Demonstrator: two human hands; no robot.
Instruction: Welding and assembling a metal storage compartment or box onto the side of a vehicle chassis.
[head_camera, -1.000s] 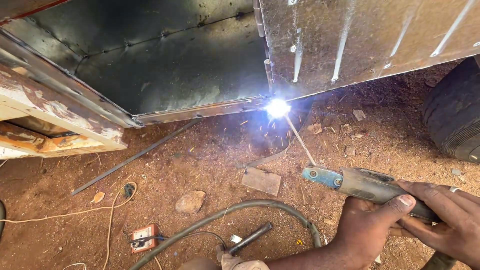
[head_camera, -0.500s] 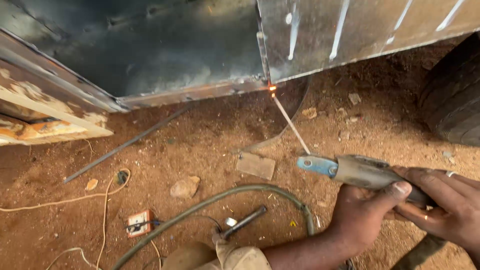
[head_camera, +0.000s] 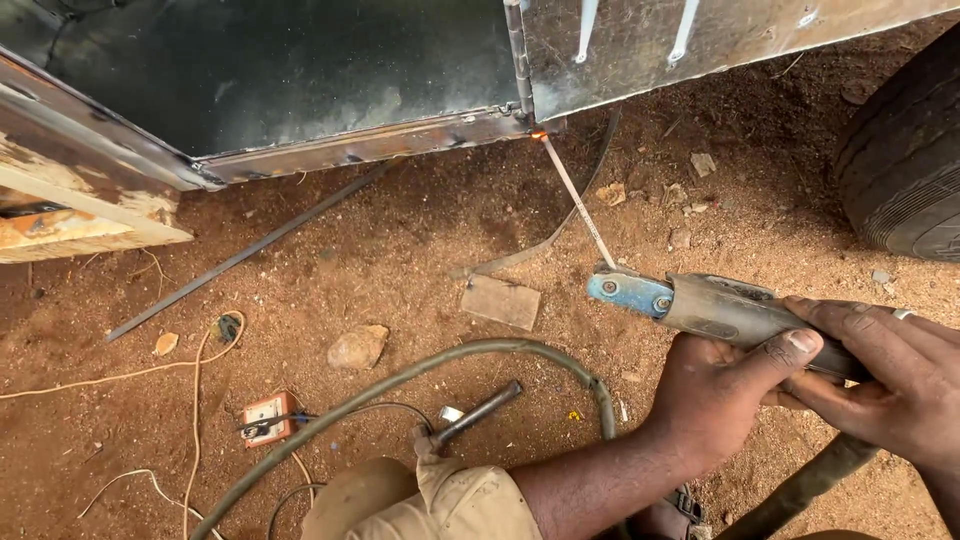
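Electrode holder (head_camera: 725, 310) sits clamped in my left hand (head_camera: 715, 395) and right hand (head_camera: 885, 375), rod (head_camera: 577, 200) tip at the glowing metal panel (head_camera: 400, 140) seam; I advise a steady angle and short gap.

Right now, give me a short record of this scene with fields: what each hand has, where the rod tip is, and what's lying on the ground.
left hand: wrapped under the electrode holder, thumb on top
right hand: grip on the holder's rear handle
welding rod: clamped in the holder, tip at the glowing spot on the metal frame's corner
ground: red dirt with a thick hose, a stone, a flat metal plate, a hammer
right edge: tyre
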